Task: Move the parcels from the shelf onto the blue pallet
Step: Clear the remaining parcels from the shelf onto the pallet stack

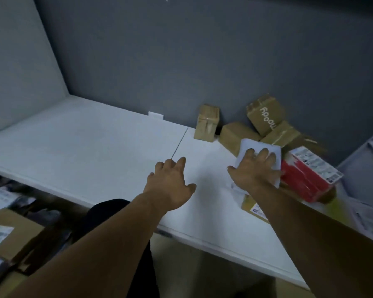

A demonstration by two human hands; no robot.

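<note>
Where the shelf (95, 147) meets the wall, brown cartons (235, 134) and a red box (306, 181) cluster. Right hand (254, 171) rests straight fingers on a white parcel (256, 144) there; left hand (170, 183) hovers, fingers apart, empty.

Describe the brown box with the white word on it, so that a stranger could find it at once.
Look at the white shelf and follow it to its right end, where parcels are heaped against the dark grey wall. The box is the highest of them, tilted on other brown boxes. It alone bears white letters.
</note>
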